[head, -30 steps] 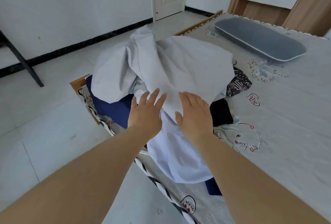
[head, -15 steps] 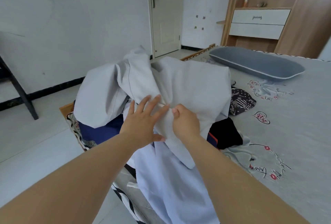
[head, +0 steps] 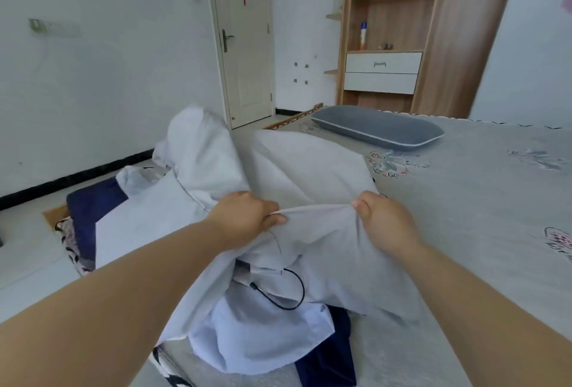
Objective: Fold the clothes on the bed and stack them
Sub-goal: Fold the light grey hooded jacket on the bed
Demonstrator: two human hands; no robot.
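Pale grey garment (head: 309,176) bunching mid-frame on the bed (head: 479,201), left hand (head: 244,216) and right hand (head: 383,219) each pinching its edge, pulling it taut between them, dark blue clothing (head: 328,362) lying beneath, grey pillow (head: 377,129) sitting upper right.

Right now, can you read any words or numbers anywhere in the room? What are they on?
No text here can be read.
Bed sheet: its red printed marks beside the flower pattern are too blurred to read.
Spray can on the shelf: the label is too small to read.
Grey garment held by both hands: no writing shows.
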